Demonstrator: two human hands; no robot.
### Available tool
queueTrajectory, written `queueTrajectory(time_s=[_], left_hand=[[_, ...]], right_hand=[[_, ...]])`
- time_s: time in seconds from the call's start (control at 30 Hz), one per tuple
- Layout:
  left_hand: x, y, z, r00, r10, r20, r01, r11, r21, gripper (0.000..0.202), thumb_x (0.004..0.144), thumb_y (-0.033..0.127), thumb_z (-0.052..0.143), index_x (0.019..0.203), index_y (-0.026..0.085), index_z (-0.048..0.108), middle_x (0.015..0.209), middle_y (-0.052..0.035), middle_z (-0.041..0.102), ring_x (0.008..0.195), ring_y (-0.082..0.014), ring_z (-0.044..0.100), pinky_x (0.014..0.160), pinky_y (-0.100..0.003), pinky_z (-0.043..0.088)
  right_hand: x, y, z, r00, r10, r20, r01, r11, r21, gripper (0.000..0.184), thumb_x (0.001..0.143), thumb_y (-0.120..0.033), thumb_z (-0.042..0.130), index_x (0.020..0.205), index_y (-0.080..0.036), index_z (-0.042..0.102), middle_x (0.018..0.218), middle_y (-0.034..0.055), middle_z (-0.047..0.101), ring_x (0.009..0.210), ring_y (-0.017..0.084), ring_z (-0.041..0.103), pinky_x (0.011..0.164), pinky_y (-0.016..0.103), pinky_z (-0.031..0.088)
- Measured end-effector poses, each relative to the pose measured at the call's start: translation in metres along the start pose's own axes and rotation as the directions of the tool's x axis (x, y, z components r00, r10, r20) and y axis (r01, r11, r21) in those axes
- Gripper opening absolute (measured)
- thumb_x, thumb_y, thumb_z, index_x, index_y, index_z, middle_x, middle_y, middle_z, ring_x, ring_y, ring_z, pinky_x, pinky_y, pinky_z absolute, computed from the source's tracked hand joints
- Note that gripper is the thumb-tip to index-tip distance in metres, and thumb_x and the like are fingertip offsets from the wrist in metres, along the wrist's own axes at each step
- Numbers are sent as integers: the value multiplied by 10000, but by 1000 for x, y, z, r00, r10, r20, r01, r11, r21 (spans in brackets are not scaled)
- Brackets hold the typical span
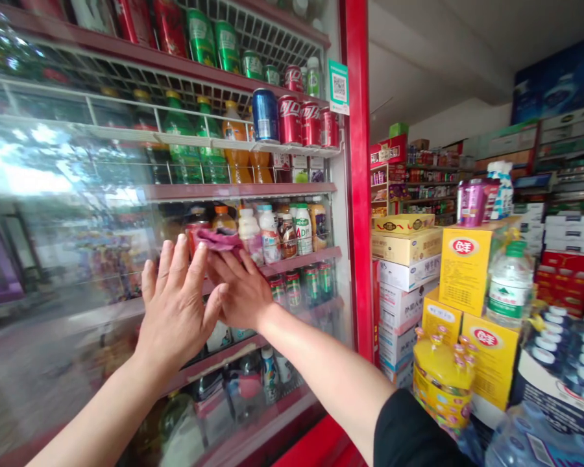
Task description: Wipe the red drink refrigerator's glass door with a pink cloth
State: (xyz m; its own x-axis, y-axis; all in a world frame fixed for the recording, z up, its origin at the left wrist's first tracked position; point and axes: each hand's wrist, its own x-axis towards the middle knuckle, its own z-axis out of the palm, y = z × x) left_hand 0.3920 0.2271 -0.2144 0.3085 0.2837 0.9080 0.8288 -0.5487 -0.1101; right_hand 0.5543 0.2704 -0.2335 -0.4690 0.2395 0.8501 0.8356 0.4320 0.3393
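My left hand [175, 305] lies flat against the glass door [68, 259] of a drinks fridge, fingers stretched out and pointing up. My right hand [241, 288] is beside it, touching it, and presses a pink-purple cloth [219, 239] against the same glass, fingers flat over the cloth. Behind the glass stand shelves of bottles and cans, among them red cola cans [299, 120] and a blue can [265, 115] on an upper shelf.
The fridge's red frame [355, 181] runs down the middle. To the right are stacked cardboard boxes [406, 259], yellow cartons [467, 266], a water bottle [510, 285], packed bottles at the lower right and shop shelves farther back.
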Motion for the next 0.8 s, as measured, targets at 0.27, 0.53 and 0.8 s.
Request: queueTrajectory(time_s=[0.27,0.53,0.8], left_hand=[[-12,11,1,999,24,29,-24,1000,-21,802,1096,561,419,1793,333,93,1882,-48,35,1733,-385,85,1395,-640,64],[-32,-9,-4,1000,-18,26,18,1000,2,809,1099,522,427,1786,392,20,1879,3,-17,1735,-382,73,1394,-680,89],[-78,-56,-14,986,-162,32,160,986,36,845,1079,524,459,1779,418,-2,1873,36,-56,1732,-401,66,1395,-695,96]], right_hand=[[-43,52,5,998,-63,7,63,998,-21,789,1128,-637,394,1743,-148,326,1812,79,339,1714,256,183,1428,518,40],[-148,162,10,830,514,-219,-548,825,-141,885,1089,-570,380,1764,-48,145,1822,250,220,1721,379,122,1362,644,249],[-120,131,39,540,716,-441,-803,596,-14,909,1106,-588,329,1771,-55,11,1803,325,164,1698,448,149,1287,745,309]])
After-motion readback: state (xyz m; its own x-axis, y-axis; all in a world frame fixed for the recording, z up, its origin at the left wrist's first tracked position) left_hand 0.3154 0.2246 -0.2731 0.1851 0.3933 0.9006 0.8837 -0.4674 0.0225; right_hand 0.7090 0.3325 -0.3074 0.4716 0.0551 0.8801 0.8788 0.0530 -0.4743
